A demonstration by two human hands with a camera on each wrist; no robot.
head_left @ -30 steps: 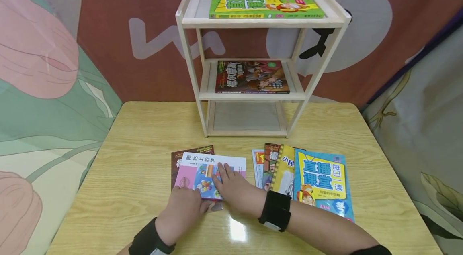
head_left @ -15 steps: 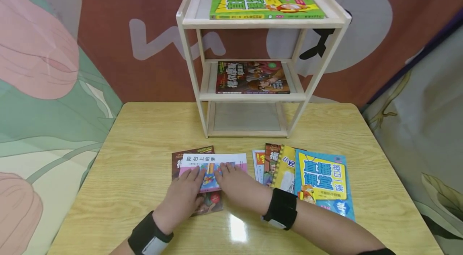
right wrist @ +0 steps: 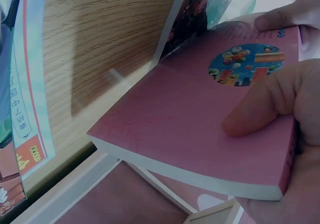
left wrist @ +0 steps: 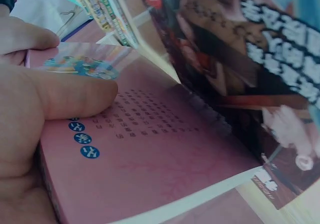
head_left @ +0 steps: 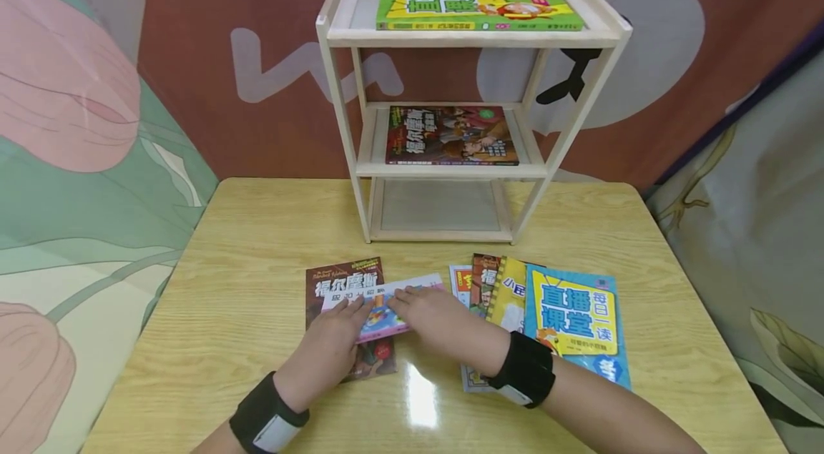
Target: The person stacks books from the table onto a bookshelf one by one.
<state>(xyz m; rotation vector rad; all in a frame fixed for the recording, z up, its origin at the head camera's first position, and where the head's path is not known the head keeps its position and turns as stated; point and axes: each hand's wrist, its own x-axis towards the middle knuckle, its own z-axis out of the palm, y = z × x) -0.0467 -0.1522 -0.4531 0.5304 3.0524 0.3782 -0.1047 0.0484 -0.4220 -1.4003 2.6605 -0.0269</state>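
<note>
Pink book [head_left: 381, 318] turns at an angle

My left hand [head_left: 330, 348] and right hand [head_left: 447, 325] each pinch it, thumbs beneath. It now slants over the brown book [head_left: 342, 284], baring more of that cover than before, so I judge it's coming off.

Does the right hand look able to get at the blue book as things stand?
Probably not: the right hand grips the pink book, though nothing seems to lie on the blue book.
</note>
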